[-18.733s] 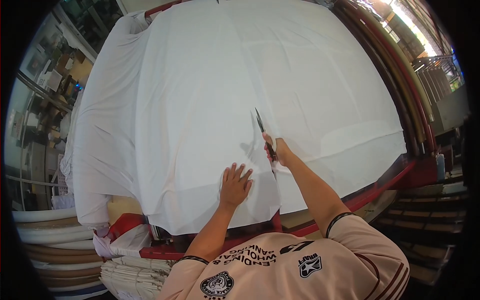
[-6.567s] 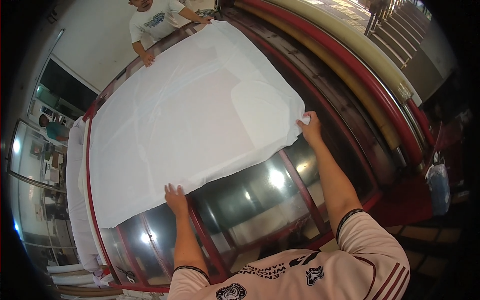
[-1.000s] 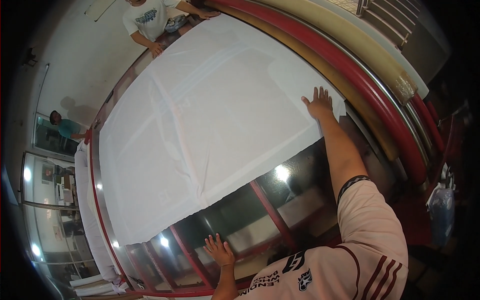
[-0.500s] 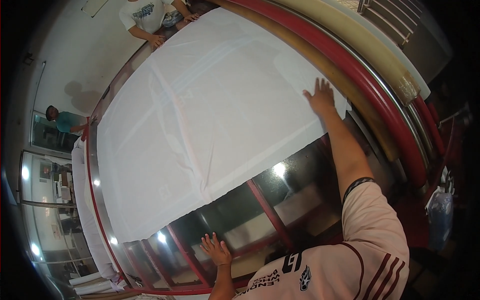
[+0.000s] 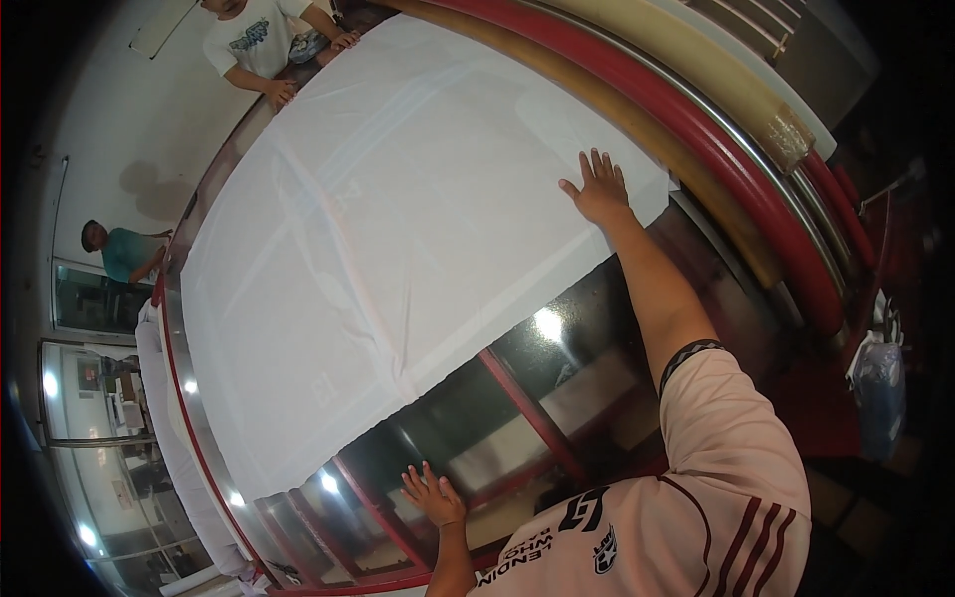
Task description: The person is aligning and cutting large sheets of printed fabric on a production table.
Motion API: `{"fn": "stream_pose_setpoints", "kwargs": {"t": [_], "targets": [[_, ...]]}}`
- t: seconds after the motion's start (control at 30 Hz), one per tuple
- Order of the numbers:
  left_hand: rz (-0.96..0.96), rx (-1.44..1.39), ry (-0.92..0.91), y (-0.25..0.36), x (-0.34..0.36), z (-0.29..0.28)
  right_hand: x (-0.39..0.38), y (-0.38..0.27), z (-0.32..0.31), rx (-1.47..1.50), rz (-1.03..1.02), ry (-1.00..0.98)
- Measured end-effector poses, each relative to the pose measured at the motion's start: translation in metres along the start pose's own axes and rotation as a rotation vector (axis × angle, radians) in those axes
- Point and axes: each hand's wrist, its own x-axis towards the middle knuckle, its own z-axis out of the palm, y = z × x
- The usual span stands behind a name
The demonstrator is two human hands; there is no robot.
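Observation:
A large white sheet of thin cloth or paper (image 5: 448, 229) lies over a glossy, dark, see-through tabletop (image 5: 587, 318). Creases run across it, and a long fold comes down to its near edge. My right hand (image 5: 599, 189) rests flat on the sheet near its right edge, fingers spread, holding nothing. Close to the table's front, my left hand (image 5: 435, 497) is open against the bare tabletop, apart from the sheet. At the far end, a co-worker in a white shirt (image 5: 261, 40) has both hands at the sheet's far edge.
Red frame bars (image 5: 532, 413) show through the tabletop. Long rollers, including a red roller (image 5: 686, 109), line the right side. Another person in a teal shirt (image 5: 127, 251) stands by the left edge. Bundled white material (image 5: 164, 398) hangs along that side. A plastic-wrapped item (image 5: 879, 393) is at right.
My right hand has slid a little leftward over the sheet, away from its right corner. My left hand stays at the tabletop. The whole view has shifted slightly.

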Motion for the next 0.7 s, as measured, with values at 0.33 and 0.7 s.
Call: {"fn": "stream_pose_setpoints", "kwargs": {"t": [0.33, 0.7], "targets": [[0.006, 0.013, 0.002, -0.004, 0.000, 0.001, 0.000, 0.000, -0.009, 0.007, -0.002, 0.024], [0.009, 0.012, 0.009, -0.003, 0.000, 0.001, -0.062, -0.085, 0.009, -0.001, -0.305, 0.013]]}}
